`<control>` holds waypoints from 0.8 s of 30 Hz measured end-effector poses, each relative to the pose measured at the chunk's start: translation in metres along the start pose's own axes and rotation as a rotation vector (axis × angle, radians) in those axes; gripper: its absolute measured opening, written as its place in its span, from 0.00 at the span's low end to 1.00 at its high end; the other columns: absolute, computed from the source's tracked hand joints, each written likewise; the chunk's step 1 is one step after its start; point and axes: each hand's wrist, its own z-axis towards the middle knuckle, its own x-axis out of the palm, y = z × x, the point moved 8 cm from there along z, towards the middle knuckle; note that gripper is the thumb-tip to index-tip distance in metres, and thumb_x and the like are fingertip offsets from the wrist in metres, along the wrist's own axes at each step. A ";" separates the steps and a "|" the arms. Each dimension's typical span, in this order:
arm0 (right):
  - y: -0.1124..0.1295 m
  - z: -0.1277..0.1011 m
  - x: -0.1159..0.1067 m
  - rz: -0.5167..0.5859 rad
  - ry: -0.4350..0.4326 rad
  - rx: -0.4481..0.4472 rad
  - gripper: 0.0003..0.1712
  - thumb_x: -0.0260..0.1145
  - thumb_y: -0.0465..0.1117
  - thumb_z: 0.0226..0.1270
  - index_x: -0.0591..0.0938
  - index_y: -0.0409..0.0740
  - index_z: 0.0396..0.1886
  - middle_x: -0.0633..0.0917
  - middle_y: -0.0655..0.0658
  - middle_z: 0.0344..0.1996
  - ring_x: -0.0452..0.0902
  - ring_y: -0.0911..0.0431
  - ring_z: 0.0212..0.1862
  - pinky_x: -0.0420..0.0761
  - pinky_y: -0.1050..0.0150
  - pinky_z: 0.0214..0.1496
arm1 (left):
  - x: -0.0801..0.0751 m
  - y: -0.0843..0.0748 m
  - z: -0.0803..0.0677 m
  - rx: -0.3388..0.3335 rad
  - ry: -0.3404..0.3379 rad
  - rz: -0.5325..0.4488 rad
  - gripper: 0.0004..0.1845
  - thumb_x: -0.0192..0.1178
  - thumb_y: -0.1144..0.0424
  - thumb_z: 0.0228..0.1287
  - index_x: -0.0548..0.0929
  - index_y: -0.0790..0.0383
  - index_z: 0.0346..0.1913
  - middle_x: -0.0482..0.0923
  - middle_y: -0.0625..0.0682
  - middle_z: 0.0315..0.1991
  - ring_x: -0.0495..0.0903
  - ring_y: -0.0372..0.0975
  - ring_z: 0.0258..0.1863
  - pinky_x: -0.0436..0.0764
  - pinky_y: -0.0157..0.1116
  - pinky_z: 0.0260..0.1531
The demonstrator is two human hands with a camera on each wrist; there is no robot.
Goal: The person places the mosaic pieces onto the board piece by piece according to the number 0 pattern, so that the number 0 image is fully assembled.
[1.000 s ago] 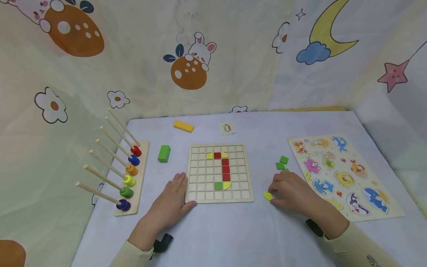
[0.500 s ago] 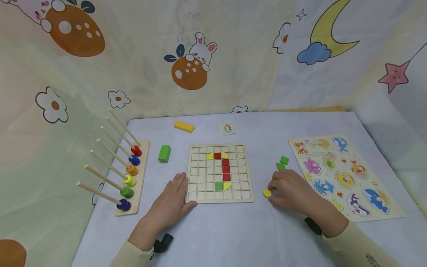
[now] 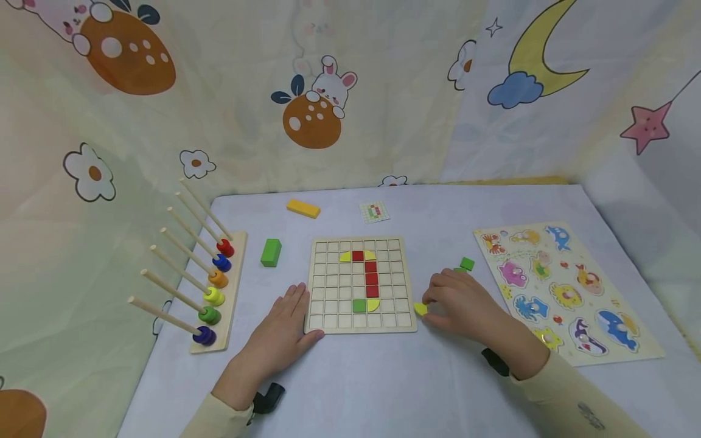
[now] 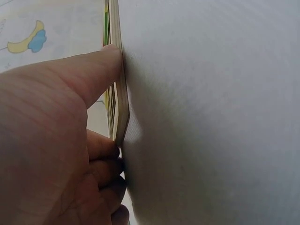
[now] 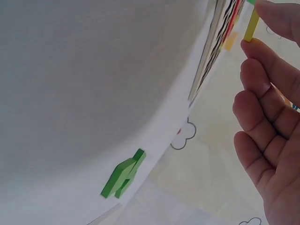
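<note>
A wooden grid board [image 3: 358, 286] lies mid-table with red, yellow and green tiles set in its cells. My left hand [image 3: 283, 328] rests flat against its lower left corner, and in the left wrist view the fingers [image 4: 101, 70] press on the board's edge [image 4: 121, 93]. My right hand [image 3: 459, 302] pinches a small yellow tile [image 3: 420, 309] just off the board's lower right corner. The right wrist view shows that yellow tile [image 5: 251, 27] held between thumb and fingertip. Green tiles [image 3: 466, 264] lie on the cloth behind the right hand.
A peg rack with coloured rings [image 3: 216, 286] stands at the left. A green block [image 3: 270, 252], a yellow block [image 3: 303, 208] and a small pattern card [image 3: 375, 211] lie beyond the board. An animal puzzle board [image 3: 564, 286] fills the right side. Curtains close in three sides.
My right hand has slid left with the yellow tile, from well right of the board to its lower right corner. The left hand has stayed put.
</note>
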 end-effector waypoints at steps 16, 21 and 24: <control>0.018 0.024 0.003 0.050 -0.007 -0.027 0.12 0.85 0.49 0.52 0.93 0.53 0.35 0.85 0.55 0.31 0.71 0.60 0.37 0.80 0.57 0.49 | -0.001 -0.001 0.000 -0.004 0.009 0.011 0.53 0.62 0.35 0.71 0.54 0.66 0.83 0.47 0.59 0.86 0.46 0.52 0.87 0.54 0.54 0.84; 0.025 0.029 0.000 0.061 -0.020 -0.040 0.13 0.85 0.48 0.51 0.93 0.52 0.35 0.85 0.55 0.32 0.71 0.60 0.37 0.80 0.56 0.51 | -0.001 0.000 0.000 -0.007 0.013 0.018 0.53 0.61 0.35 0.70 0.54 0.65 0.83 0.47 0.58 0.86 0.45 0.51 0.87 0.54 0.54 0.84; 0.029 0.034 -0.002 0.055 -0.033 -0.050 0.12 0.85 0.48 0.51 0.93 0.52 0.34 0.86 0.55 0.32 0.72 0.60 0.37 0.80 0.57 0.50 | 0.000 0.001 -0.001 -0.012 0.018 0.014 0.53 0.61 0.35 0.70 0.53 0.65 0.84 0.46 0.58 0.86 0.45 0.51 0.87 0.54 0.54 0.84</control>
